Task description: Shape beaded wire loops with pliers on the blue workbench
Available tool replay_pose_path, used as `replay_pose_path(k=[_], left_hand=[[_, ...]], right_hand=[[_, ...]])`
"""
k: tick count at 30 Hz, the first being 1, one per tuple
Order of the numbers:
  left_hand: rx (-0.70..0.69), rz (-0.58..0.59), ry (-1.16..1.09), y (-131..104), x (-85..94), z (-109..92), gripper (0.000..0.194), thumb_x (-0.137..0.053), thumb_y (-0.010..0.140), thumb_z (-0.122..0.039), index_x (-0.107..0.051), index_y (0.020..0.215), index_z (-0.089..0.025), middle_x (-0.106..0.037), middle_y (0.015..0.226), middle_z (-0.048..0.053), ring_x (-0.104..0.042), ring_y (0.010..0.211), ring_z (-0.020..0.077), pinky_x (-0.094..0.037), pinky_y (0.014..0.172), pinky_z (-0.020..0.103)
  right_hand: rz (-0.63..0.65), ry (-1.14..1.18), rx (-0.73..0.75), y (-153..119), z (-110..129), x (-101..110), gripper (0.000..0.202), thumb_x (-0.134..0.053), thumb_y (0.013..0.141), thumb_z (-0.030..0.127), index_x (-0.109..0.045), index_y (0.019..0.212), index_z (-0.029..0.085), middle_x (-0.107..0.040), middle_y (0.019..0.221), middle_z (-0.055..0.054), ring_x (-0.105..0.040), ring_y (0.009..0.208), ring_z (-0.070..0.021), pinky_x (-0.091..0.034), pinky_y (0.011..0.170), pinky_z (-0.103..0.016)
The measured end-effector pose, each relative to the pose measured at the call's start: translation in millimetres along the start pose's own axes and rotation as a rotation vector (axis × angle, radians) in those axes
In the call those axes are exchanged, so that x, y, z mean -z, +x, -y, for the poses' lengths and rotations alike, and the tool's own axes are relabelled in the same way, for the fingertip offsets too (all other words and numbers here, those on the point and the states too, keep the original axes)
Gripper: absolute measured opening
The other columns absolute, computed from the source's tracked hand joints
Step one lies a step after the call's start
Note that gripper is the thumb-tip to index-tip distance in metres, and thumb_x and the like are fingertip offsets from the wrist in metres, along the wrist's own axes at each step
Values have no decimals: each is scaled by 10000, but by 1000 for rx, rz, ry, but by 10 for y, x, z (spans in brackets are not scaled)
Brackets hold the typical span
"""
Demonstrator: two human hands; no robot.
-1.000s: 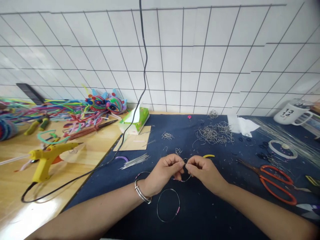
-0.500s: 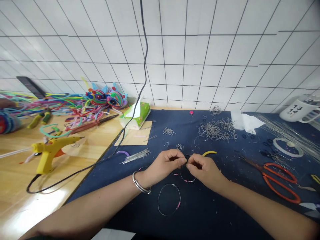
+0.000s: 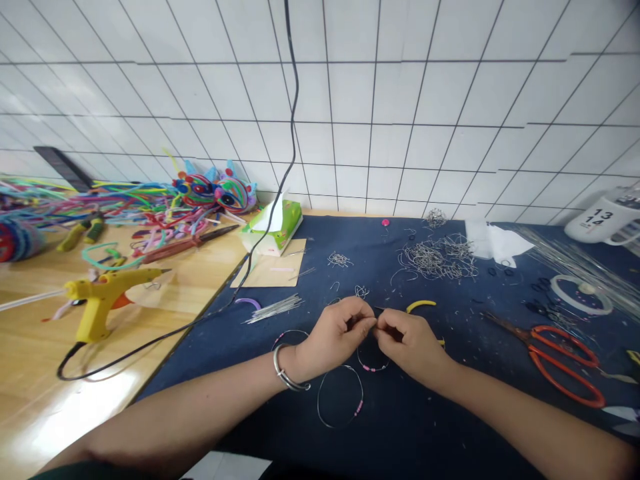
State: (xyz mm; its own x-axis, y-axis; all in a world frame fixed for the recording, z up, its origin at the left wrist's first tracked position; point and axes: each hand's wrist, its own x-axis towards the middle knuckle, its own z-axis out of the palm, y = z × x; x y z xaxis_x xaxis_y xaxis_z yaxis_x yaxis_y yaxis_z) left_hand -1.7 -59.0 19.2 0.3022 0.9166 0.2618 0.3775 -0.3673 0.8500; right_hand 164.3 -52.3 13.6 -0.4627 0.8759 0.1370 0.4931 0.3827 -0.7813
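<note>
My left hand [image 3: 345,327] and my right hand [image 3: 410,337] meet fingertip to fingertip over the dark blue cloth. Both pinch a thin wire loop [image 3: 373,369] with pink beads, which hangs below the fingertips; its top is hidden by the fingers. Nearer to me lies another wire loop [image 3: 341,397] with pink beads on its right side. A third beaded loop [image 3: 293,332] is partly covered by my left hand. Yellow-handled pliers [image 3: 421,306] lie partly hidden behind my right hand.
Orange-handled scissors [image 3: 565,363] and a white ring [image 3: 581,295] lie right. Tangled wire pieces [image 3: 435,259] are behind. Left are a yellow glue gun [image 3: 100,300], its black cord [image 3: 145,341], a tissue box [image 3: 273,230] and straight wires [image 3: 274,309]. A mug [image 3: 603,217] stands back right.
The view has shifted slightly. Both hands remain together at the fingertips, and the fingers have closed a little nearer to each other. More of the third loop shows beside my left wrist.
</note>
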Motion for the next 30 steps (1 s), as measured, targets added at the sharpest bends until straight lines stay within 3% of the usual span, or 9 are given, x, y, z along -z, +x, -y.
replay_pose_path(k=[5,9,17,30], left_hand=[[41,-4,-55,12,-9,23,96,-496,804,-183,-531,721,-153,-507,671,-8,-454,632,105,-367,602,221],[70,-23,-201,29,37,32,130,-487,835,-237,-528,752,-146,-486,691,-8,-437,645,100,-369,612,220],[144,-37,-380,31,76,48,165,-500,841,-291,-521,778,-140,-452,655,-26,-401,585,80,-348,552,203],[113,97,-288,37,82,80,151,-528,825,-252,-601,797,-123,-553,738,20,-485,693,112,-392,656,241]], right_hand=[[2,58,-41,8,27,15,157,-475,784,204,-455,629,191,-427,579,44,-394,542,-90,-310,521,-214],[80,229,-114,4,53,69,103,-493,803,273,-520,743,193,-484,644,32,-439,593,-99,-351,547,-213],[115,292,-162,-13,89,108,204,-442,853,345,-545,766,193,-461,618,33,-429,559,-92,-347,536,-224],[61,272,-159,13,82,105,124,-537,792,294,-556,761,176,-464,653,27,-414,609,-96,-350,570,-228]])
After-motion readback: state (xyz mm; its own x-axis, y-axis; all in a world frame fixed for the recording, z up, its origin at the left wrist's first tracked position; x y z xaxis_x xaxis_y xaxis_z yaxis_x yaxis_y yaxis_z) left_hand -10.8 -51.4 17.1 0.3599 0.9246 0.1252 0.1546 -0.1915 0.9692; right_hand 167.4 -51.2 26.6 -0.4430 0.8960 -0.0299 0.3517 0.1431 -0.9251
